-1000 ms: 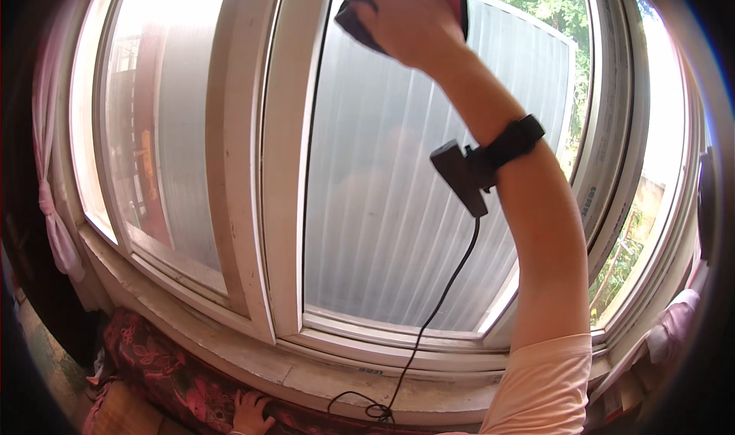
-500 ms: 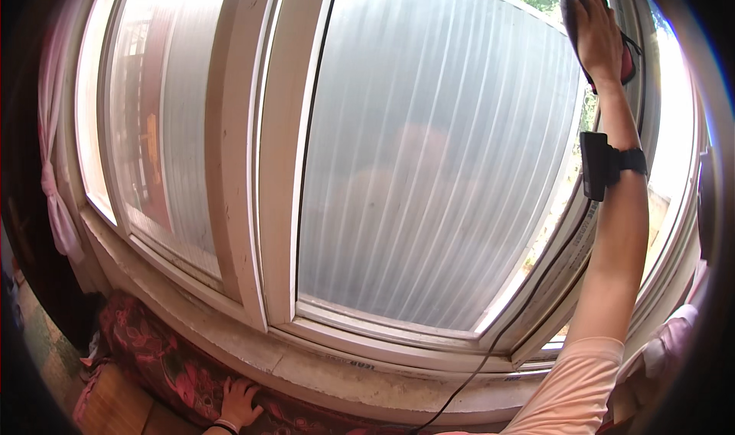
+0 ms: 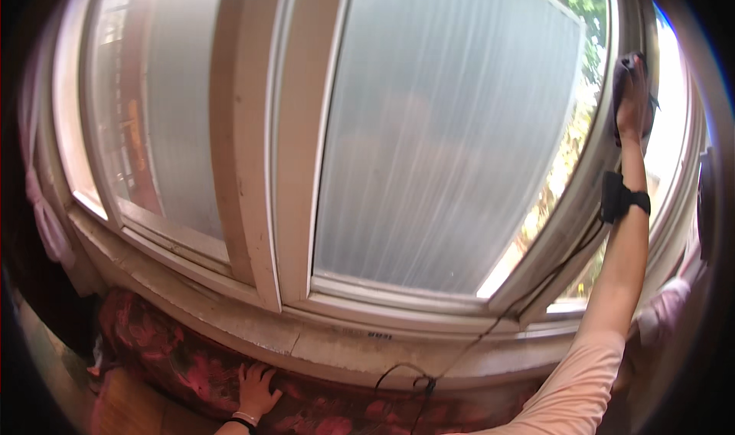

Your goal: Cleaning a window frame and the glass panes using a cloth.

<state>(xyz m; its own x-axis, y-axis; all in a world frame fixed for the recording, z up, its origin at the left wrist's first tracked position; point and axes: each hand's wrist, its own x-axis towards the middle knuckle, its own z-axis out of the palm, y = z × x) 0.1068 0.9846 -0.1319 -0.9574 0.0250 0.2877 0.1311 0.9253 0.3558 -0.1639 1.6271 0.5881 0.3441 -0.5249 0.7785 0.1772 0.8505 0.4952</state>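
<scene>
My right hand (image 3: 632, 113) is raised high at the right, against the window's right-hand frame (image 3: 570, 224). Its fingers are closed over a dark hand-sized pad (image 3: 619, 90), pressed to the frame; motion blur hides its exact kind. Low in the view, my left hand (image 3: 258, 391) lies flat with fingers spread on a dark red flowered cover (image 3: 176, 351). It holds nothing. The large window pane (image 3: 429, 152) stands between and above my hands.
A black cord (image 3: 475, 341) runs down the right frame and over the pale sill (image 3: 321, 343), looping near the sill's front edge. A second pane (image 3: 180, 113) is at the left. Pink curtains (image 3: 46, 220) hang at the far left. Greenery shows outside.
My right hand has moved down and slightly right along the frame with the dark pad. The view has shifted, and the cord now lies in a loop. My left hand still rests on the cover.
</scene>
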